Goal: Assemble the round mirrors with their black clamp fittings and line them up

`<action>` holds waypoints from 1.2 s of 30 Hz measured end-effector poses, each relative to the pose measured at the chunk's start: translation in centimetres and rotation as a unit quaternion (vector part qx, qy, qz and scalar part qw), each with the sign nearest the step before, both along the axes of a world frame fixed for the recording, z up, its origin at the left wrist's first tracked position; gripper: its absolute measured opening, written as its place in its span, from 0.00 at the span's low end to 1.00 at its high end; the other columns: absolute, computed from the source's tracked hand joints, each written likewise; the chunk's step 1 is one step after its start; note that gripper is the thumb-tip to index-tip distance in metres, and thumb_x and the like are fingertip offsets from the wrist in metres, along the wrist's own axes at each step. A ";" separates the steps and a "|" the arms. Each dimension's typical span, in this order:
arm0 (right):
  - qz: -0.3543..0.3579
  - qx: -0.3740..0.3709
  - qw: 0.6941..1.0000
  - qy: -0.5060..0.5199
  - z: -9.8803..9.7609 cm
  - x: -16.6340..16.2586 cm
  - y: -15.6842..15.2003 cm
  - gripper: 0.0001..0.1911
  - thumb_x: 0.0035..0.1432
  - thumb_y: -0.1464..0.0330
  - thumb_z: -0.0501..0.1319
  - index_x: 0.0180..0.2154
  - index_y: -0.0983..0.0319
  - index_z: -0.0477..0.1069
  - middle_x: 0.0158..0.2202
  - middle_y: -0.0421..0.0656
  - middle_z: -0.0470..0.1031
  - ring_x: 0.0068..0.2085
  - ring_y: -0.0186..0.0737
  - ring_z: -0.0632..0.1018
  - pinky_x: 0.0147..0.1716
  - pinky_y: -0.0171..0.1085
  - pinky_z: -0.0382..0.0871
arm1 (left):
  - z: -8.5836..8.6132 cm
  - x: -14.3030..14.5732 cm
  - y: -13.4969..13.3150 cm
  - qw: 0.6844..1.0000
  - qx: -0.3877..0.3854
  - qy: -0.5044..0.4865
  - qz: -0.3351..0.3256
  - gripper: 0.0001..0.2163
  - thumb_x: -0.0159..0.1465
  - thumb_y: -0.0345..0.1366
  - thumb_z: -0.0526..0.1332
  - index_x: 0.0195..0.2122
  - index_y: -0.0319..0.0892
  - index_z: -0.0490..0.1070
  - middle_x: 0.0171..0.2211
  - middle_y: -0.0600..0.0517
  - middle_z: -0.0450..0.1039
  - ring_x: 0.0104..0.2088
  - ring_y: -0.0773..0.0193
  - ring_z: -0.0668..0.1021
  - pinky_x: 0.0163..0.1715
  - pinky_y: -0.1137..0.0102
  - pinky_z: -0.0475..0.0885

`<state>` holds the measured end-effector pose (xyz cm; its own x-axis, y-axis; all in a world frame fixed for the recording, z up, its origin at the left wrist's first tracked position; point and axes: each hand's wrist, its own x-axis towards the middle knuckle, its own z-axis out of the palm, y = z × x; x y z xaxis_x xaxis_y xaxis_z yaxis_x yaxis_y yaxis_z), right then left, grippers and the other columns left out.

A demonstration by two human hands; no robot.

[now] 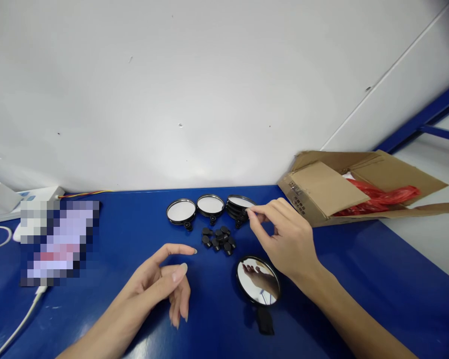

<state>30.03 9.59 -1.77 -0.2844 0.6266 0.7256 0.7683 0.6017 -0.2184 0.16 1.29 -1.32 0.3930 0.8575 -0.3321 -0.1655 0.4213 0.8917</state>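
Three groups of round black-framed mirrors lie in a row at the back: a left mirror, a middle mirror and a stack of mirrors on the right. My right hand pinches the right edge of that stack with thumb and forefinger; the exact grip point is partly hidden. Below the row sits a small pile of black plastic knobs. My left hand hovers left of the pile, fingers apart and holding nothing. Nearer me lies another round mirror with a black clamp-like base, reflecting a hand.
An opened cardboard box with red plastic inside stands at the right. On the left are a pixelated phone, a white cable and a white power strip. A white wall rises behind the blue table.
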 end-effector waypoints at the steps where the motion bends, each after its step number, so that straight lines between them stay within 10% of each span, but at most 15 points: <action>1: 0.009 -0.020 1.000 0.007 0.4 0.1 -0.3 0.11 0.78 0.70 0.62 0.38 0.58 0.77 0.29 0.39 0.73 0.32 0.39 0.73 0.35 0.40 0.68 | -0.1 0.0 -0.1 1.000 0.004 0.002 0.000 0.32 0.72 0.61 0.70 0.65 0.40 0.73 0.28 0.51 0.81 0.26 0.62 0.77 0.32 0.68 0.73; 10: -0.024 -0.455 0.885 -0.099 4.6 3.1 -1.4 0.28 0.68 0.39 0.67 0.32 0.55 0.72 0.22 0.37 0.76 0.26 0.42 0.75 0.26 0.40 0.62 | -0.7 0.0 -0.1 1.000 0.011 -0.002 0.009 0.30 0.74 0.58 0.69 0.65 0.41 0.73 0.28 0.51 0.81 0.26 0.62 0.77 0.30 0.68 0.73; 21: 0.079 -0.683 0.725 -0.038 5.3 2.6 -1.8 0.17 0.63 0.54 0.74 0.44 0.57 0.75 0.29 0.38 0.83 0.32 0.44 0.84 0.22 0.33 0.68 | -0.2 0.0 0.1 1.000 0.014 0.008 0.008 0.30 0.73 0.58 0.70 0.65 0.40 0.72 0.28 0.51 0.80 0.26 0.63 0.76 0.32 0.68 0.72; 25: 0.109 -0.683 0.723 -0.003 4.5 1.5 -2.0 0.19 0.60 0.54 0.77 0.43 0.57 0.76 0.30 0.37 0.82 0.32 0.42 0.83 0.21 0.32 0.67 | -0.7 0.2 -0.1 1.000 0.029 0.004 0.009 0.29 0.72 0.58 0.71 0.64 0.41 0.73 0.26 0.51 0.80 0.25 0.62 0.76 0.31 0.68 0.70; 36: 0.139 -0.529 0.837 -0.024 2.8 -2.5 -3.8 0.17 0.69 0.58 0.75 0.35 0.57 0.71 0.26 0.32 0.80 0.29 0.36 0.76 0.39 0.38 0.65 | -1.6 1.3 -1.6 0.964 0.157 0.194 0.090 0.16 0.72 0.53 0.73 0.52 0.50 0.80 0.45 0.48 0.79 0.38 0.59 0.78 0.38 0.67 0.73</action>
<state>27.58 5.82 1.02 -0.5391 0.8158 -0.2093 0.6542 0.2492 -0.7141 1.44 -0.27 -2.94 0.1277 0.9823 -0.1373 0.1602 0.1162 0.9802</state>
